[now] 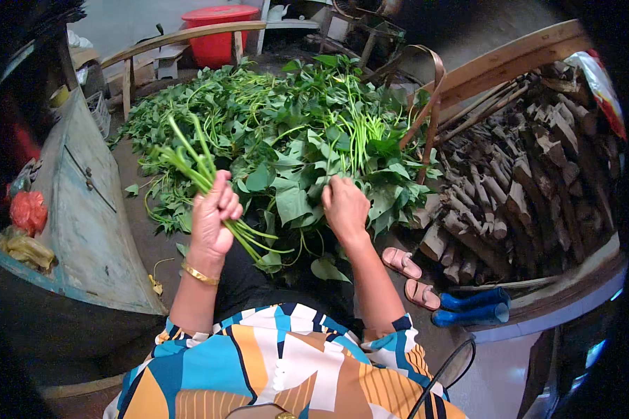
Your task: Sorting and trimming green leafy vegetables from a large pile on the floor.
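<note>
My left hand (215, 213), with a gold bangle at the wrist, is closed around a small bunch of green stems (192, 164). The stems slant up to the left, and their thin ends trail out below the hand to the right. In front of me lies a wide, deep heap of leafy green vines (258, 129) with heart-shaped leaves. At its near edge, my right hand (346, 206) is closed, its fingers pinching a leafy stem among the leaves; the fingertips are partly hidden. Pale cut stems (356, 140) stick out just beyond it.
Stacked firewood (524, 188) fills the right side, near a wooden beam (517, 52). Pink sandals (421, 294) and blue boots (472, 307) stand near my right arm. A pale sloping board (84, 202) stands at left, with a red plastic bag (28, 211). Behind is a red tub (217, 42).
</note>
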`<state>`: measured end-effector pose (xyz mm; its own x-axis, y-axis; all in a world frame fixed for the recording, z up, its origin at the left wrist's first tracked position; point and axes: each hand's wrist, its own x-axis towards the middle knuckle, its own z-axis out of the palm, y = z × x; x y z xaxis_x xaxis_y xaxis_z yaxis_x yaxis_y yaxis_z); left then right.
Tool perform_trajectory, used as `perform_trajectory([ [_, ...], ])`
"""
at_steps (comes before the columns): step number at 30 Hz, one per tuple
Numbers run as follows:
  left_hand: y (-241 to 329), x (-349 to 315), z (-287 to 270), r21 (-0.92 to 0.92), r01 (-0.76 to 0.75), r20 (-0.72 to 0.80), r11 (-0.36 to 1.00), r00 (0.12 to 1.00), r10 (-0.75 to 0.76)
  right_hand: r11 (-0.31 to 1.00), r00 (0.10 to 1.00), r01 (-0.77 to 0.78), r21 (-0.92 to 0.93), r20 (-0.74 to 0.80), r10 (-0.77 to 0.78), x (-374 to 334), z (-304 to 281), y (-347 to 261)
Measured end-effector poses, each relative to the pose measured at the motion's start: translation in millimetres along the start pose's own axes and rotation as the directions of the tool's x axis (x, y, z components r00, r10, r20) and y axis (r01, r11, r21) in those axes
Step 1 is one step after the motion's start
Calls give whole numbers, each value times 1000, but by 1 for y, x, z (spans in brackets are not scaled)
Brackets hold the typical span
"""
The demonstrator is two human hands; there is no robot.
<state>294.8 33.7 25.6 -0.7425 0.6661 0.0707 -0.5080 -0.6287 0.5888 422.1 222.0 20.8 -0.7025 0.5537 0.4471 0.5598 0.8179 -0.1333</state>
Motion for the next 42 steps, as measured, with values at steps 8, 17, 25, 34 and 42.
perform_trajectory([
  [8,-37,11,-5,-35,366,78,930,929,-362,726,950,312,612,-202,-238,-44,-25,-27],
  [17,-30,6,2,46,230,54,972,971,-232,733,964,159,662,54,-259,-57,-23,-36],
  [25,-14,2,4,126,12,-33,992,999,-7,830,929,368,420,-205,-308,-29,-13,-54],
  [34,25,0,-5,25,-476,-122,879,871,476,202,985,-168,965,158,66,102,24,-95],
  [42,35,1,-36,56,-414,-282,908,866,412,985,985,169,34,19,-170,181,35,-15],
])
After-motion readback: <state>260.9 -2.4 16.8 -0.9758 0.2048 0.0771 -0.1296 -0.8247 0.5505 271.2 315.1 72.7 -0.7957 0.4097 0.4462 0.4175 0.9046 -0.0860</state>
